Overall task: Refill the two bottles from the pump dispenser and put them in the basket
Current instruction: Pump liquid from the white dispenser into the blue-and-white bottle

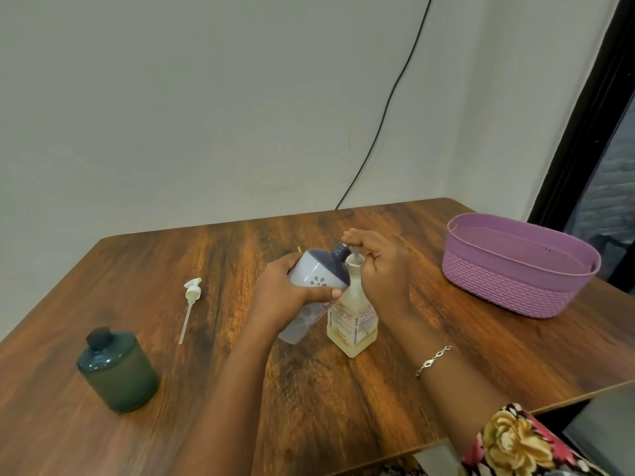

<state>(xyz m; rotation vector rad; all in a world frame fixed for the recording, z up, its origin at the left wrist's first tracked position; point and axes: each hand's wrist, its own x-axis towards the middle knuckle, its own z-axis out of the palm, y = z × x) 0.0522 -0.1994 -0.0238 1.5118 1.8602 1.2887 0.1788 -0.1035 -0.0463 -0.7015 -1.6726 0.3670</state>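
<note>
Presently the left hand (279, 294) grips the flowered bottle (319, 280), neck tilted right to the pump dispenser (353, 326) spout; the right hand (382, 269) curls over its head.

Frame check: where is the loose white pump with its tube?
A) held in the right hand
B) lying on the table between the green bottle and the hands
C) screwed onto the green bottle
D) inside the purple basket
B: the loose pump lies flat on the table, apart from the green bottle; the left hand grips the white bottle and the right hand is on the pump dispenser.
</note>
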